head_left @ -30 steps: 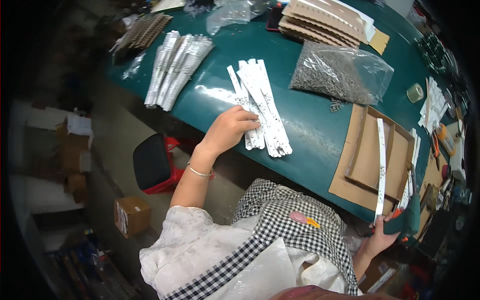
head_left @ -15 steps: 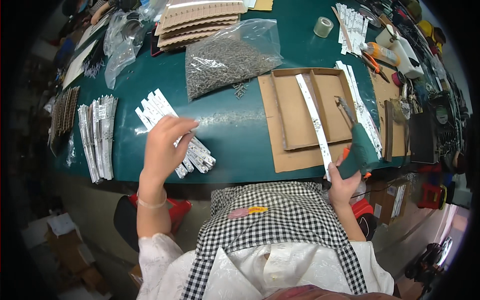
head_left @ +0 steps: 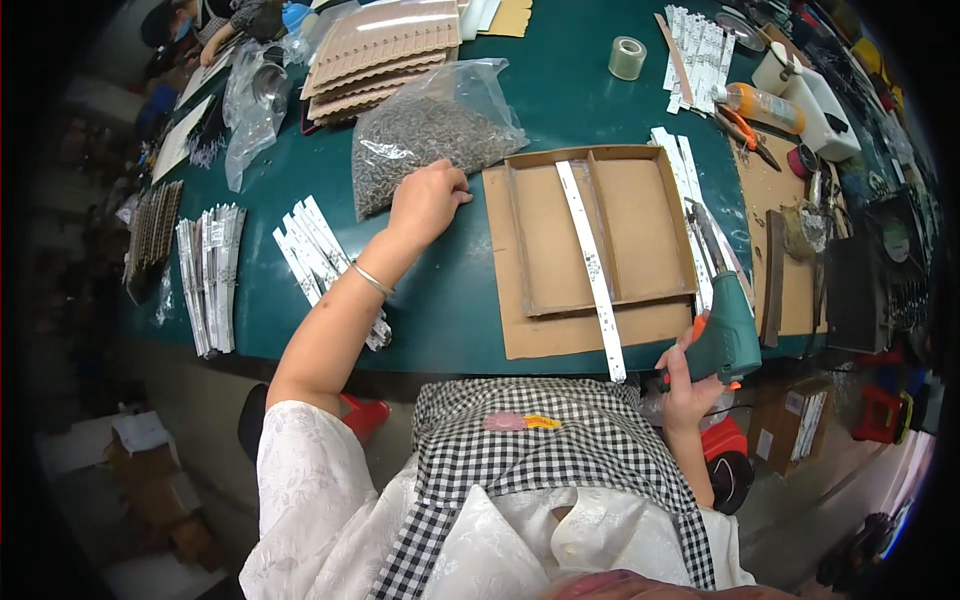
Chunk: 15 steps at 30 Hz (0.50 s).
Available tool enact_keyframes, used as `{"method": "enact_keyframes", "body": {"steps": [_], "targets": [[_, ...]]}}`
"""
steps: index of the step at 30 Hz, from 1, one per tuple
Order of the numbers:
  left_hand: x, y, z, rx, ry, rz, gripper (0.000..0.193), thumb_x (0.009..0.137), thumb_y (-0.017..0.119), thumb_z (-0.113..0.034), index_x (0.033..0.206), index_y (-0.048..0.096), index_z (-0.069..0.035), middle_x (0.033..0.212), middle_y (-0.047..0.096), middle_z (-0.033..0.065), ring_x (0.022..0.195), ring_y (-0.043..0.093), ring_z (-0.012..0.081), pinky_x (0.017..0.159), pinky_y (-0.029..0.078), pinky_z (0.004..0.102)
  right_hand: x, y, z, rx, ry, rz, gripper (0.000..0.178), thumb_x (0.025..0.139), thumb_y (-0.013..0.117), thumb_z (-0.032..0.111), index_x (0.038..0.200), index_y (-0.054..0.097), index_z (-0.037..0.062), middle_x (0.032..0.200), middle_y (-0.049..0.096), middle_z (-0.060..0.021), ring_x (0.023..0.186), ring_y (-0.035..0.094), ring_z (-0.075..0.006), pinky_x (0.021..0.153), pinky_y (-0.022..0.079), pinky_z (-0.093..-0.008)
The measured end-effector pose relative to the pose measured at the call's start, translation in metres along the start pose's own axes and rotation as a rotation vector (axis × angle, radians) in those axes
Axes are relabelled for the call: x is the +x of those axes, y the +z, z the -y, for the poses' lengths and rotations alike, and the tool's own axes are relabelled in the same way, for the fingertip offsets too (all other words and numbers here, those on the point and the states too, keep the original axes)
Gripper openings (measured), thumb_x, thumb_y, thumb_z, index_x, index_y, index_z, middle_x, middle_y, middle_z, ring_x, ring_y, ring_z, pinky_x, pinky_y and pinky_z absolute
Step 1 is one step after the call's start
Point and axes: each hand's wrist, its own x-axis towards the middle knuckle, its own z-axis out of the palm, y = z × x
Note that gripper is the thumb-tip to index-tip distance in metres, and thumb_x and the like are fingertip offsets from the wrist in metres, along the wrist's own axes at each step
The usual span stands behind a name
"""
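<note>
over the near edge of the clear bag (head_left: pixel 400 140) of small grey metal pieces, we have our left hand (head_left: pixel 430 203), its fingers curled down and drawn together; we cannot tell whether they pinch anything. well to its right, our right hand (head_left: pixel 688 398) is wrapped around a green handheld tool (head_left: pixel 735 330), whose long tip points away from us. between our 2 hands, a cardboard tray (head_left: pixel 645 225) with 2 compartments sits on a flat cardboard sheet (head_left: pixel 545 338). 1 white strip (head_left: pixel 594 270) lies across the tray's left compartment and over its near rim, its near end just left of our right hand and apart from it. beyond our right hand, loose white strips (head_left: pixel 688 160) lie along the tray's right side. left of our left hand, a pile of strips (head_left: pixel 312 240) runs partly under our forearm (head_left: pixel 345 320), and farther left we see silvery bundles (head_left: pixel 212 285). past our left hand are stacked brown boards (head_left: pixel 380 45).
</note>
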Motion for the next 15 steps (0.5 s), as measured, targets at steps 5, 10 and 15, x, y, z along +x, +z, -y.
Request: {"method": "enact_keyframes", "body": {"steps": [5, 10, 15], "targets": [[-0.007, 0.001, 0.005, -0.073, -0.012, -0.043, 0.015, 0.076, 0.077, -0.011, 0.090, 0.076, -0.005, 0.091, 0.070, 0.0129, 0.088, 0.068, 0.0333, 0.079, 0.054, 0.0415, 0.013, -0.002, 0.003, 0.031, 0.040, -0.006, 0.061, 0.089, 0.061, -0.006, 0.145, 0.037, -0.0050, 0.103, 0.056, -0.0107, 0.075, 0.054, -0.0125, 0.060, 0.050, -0.0263], [-0.008, 0.003, 0.006, -0.047, -0.024, -0.048, 0.013, 0.079, 0.073, -0.009, 0.090, 0.076, -0.003, 0.096, 0.071, 0.0156, 0.089, 0.068, 0.0359, 0.081, 0.054, 0.0445, 0.020, 0.002, 0.006, 0.076, 0.044, 0.017, 0.060, 0.089, 0.062, -0.006, 0.144, 0.039, -0.0049, 0.103, 0.056, -0.0103, 0.075, 0.053, -0.0121, 0.059, 0.049, -0.0257], [-0.006, 0.002, 0.012, -0.001, -0.005, -0.046, 0.010, 0.080, 0.072, -0.011, 0.088, 0.076, -0.006, 0.092, 0.070, 0.0126, 0.087, 0.068, 0.0344, 0.079, 0.054, 0.0433, 0.018, 0.005, 0.004, 0.089, 0.059, 0.022, 0.059, 0.088, 0.063, -0.007, 0.143, 0.040, -0.0046, 0.103, 0.057, -0.0101, 0.076, 0.054, -0.0119, 0.058, 0.051, -0.0254]]}}
